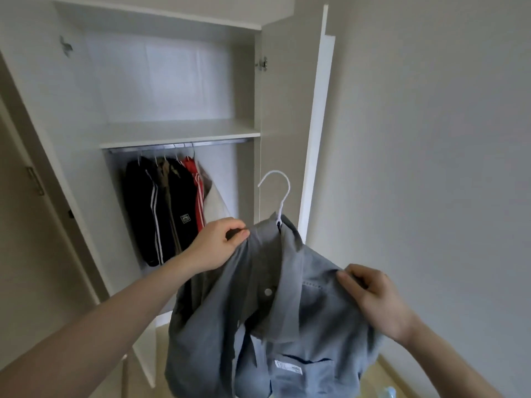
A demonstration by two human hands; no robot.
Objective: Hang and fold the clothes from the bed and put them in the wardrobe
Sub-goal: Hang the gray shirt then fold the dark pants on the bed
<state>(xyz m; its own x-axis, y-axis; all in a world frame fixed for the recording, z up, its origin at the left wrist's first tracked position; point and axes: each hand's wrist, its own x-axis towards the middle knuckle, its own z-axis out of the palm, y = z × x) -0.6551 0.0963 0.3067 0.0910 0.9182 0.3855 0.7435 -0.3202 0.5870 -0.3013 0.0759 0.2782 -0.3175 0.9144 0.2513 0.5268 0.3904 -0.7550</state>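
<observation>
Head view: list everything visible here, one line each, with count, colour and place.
shirt: one, grey-blue, on the hanger, held in front of the wardrobe
hanger: one, white, hook sticking up from the shirt collar
wardrobe: one, white, doors open, left and centre
rail: one, metal, under the shelf
hanging clothes: several, dark, olive, red, pale, on the rail
wall: grey-white, right
left hand: pinches the shirt's shoulder
right hand: pinches the other shoulder

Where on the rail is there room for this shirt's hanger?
The rail is bare at its right end, between the red garment and the wardrobe's right wall. Left of that, hung clothes crowd it. The shelf above is bare.
</observation>
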